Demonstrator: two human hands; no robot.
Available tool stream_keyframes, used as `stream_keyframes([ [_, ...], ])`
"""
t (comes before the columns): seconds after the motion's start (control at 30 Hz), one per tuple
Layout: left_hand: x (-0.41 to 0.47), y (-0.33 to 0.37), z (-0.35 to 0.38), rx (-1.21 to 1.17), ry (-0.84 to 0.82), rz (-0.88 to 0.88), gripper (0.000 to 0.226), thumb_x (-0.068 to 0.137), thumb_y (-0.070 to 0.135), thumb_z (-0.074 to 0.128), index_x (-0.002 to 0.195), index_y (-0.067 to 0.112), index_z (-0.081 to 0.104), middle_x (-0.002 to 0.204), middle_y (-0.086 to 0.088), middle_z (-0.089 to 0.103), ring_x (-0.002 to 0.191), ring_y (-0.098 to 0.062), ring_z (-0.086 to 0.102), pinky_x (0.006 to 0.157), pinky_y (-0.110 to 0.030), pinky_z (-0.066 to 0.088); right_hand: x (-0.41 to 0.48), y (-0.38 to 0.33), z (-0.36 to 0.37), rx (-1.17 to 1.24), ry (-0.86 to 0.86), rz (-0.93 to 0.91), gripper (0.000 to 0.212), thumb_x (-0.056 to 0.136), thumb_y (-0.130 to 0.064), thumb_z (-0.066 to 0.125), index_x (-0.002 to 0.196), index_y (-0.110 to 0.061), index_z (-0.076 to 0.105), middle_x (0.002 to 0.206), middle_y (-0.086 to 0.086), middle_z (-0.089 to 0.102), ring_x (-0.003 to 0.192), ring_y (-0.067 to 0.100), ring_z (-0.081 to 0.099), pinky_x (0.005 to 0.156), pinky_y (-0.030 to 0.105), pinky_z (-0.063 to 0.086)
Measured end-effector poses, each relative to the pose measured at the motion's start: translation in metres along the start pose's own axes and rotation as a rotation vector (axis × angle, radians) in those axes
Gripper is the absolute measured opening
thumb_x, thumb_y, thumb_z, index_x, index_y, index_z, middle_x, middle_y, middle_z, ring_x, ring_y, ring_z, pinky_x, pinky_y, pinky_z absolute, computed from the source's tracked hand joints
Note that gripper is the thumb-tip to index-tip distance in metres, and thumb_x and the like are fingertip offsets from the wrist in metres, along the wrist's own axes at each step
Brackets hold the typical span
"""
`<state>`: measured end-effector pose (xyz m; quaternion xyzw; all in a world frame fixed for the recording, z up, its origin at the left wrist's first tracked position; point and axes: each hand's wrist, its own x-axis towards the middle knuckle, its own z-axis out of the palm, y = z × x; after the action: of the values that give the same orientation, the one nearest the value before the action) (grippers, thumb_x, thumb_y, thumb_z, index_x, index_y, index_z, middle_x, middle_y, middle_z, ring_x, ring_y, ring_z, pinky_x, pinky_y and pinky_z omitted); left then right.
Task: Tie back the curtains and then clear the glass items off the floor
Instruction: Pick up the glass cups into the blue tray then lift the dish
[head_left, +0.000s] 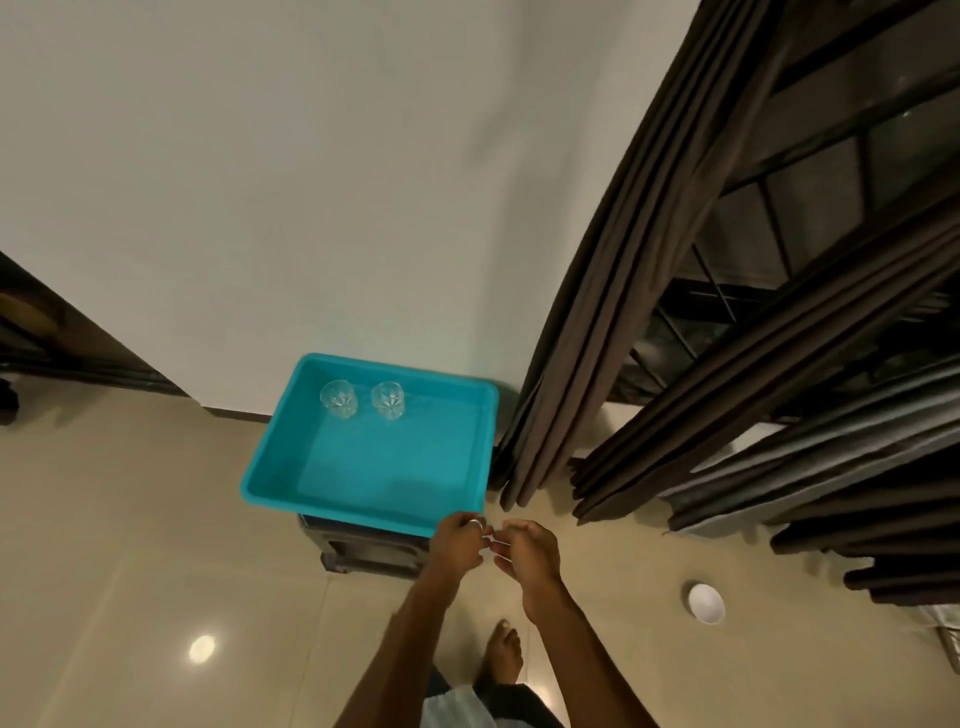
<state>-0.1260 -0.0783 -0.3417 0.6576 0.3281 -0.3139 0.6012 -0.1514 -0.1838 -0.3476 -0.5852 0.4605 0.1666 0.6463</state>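
Two clear drinking glasses, the left glass (338, 399) and the right glass (388, 399), stand upright side by side at the far end of a teal plastic tray (270, 467). Dark brown curtains (597, 322) hang in gathered folds to the right of the tray, beside a dark window. A small white bowl (706, 603) sits on the floor at the right. My left hand (457, 543), with a ring on one finger, and my right hand (530, 558) are held close together just in front of the tray's near right corner. Their fingers are loosely curled and hold nothing.
The tray rests on a low dark stool (369, 551) against the white wall. A second bunch of curtain folds (779, 374) reaches the beige tiled floor at the right. My bare foot (501, 654) stands below my hands. Dark furniture fills the left edge.
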Motion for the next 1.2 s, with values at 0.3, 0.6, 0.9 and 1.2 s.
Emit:
stream_keyframes([
  [0.3, -0.033, -0.020, 0.002, -0.088, -0.073, -0.023, 0.017, 0.103, 0.011, 0.047, 0.111, 0.007, 0.061, 0.099, -0.004, 0.066, 0.097, -0.022, 0.062, 0.086, -0.037, 0.048, -0.040, 0.011, -0.030, -0.041, 0.052, -0.114, 0.012, 0.098, -0.008, 0.057, 0.097, -0.016, 0.067, 0.103, 0.009, 0.074, 0.094, 0.024, 0.072, 0.090, 0.039, 0.060],
  [0.6, -0.053, -0.061, 0.017, -0.016, -0.148, 0.000, 0.016, 0.101, 0.009, 0.047, 0.102, 0.014, 0.062, 0.117, -0.012, 0.066, 0.103, -0.025, 0.059, 0.097, -0.044, 0.047, -0.083, 0.059, -0.059, -0.104, 0.153, -0.198, 0.008, 0.098, -0.019, 0.059, 0.099, -0.020, 0.068, 0.101, 0.003, 0.071, 0.100, 0.025, 0.068, 0.095, 0.045, 0.058],
  [0.9, -0.087, -0.060, 0.079, 0.093, -0.208, 0.107, 0.018, 0.102, 0.014, 0.045, 0.107, 0.012, 0.062, 0.114, -0.008, 0.068, 0.103, -0.023, 0.063, 0.093, -0.039, 0.048, -0.092, 0.066, -0.129, 0.017, 0.260, -0.273, 0.008, 0.091, -0.031, 0.062, 0.092, -0.026, 0.068, 0.102, 0.000, 0.072, 0.102, 0.025, 0.067, 0.099, 0.052, 0.053],
  [1.2, -0.137, -0.080, 0.185, 0.142, -0.129, 0.239, 0.021, 0.098, 0.013, 0.047, 0.111, 0.012, 0.064, 0.100, -0.004, 0.073, 0.091, -0.018, 0.069, 0.070, -0.027, 0.052, -0.099, 0.074, -0.242, 0.005, 0.258, -0.323, 0.010, 0.095, -0.029, 0.062, 0.088, -0.024, 0.067, 0.095, 0.000, 0.072, 0.100, 0.025, 0.069, 0.094, 0.047, 0.055],
])
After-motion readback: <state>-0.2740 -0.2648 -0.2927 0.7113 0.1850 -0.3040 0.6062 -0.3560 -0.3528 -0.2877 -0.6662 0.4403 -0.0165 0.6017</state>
